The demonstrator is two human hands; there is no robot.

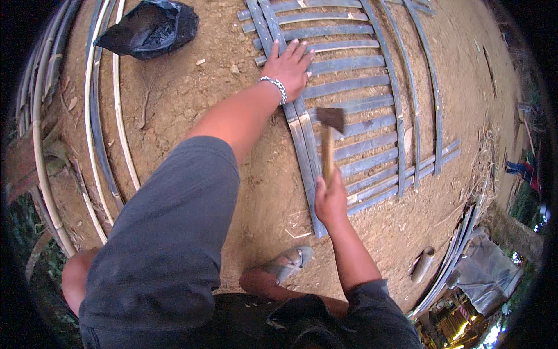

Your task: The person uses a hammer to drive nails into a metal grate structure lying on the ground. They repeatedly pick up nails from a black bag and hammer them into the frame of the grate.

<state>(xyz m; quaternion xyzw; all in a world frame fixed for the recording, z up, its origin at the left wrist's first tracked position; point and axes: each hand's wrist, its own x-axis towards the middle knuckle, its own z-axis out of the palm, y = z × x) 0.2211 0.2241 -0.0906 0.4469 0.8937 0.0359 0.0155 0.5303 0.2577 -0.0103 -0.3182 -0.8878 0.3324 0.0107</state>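
In my right hand (331,200) is a small hatchet (328,145), gripped by its wooden handle. Its dark, rusty head points away from me, above the grey slats. My left hand (289,68) lies flat, fingers spread, across two long strips (301,136) side by side along the left of a lattice. The lattice's crosspieces (347,88) are grey split slats, bamboo by their look, set in rows on the ground. Pale dots that look like nail heads show on the strips beyond my left hand. Whether anything lies beneath its palm is hidden.
A black plastic bag (152,29) stands open at the far left. Long poles (93,110) lie along the left side. More long strips (437,99) cross the lattice's right. At the lower right are a short tube (422,264) and a grey sheet (485,273). My sandalled foot (288,263) is near the lattice.
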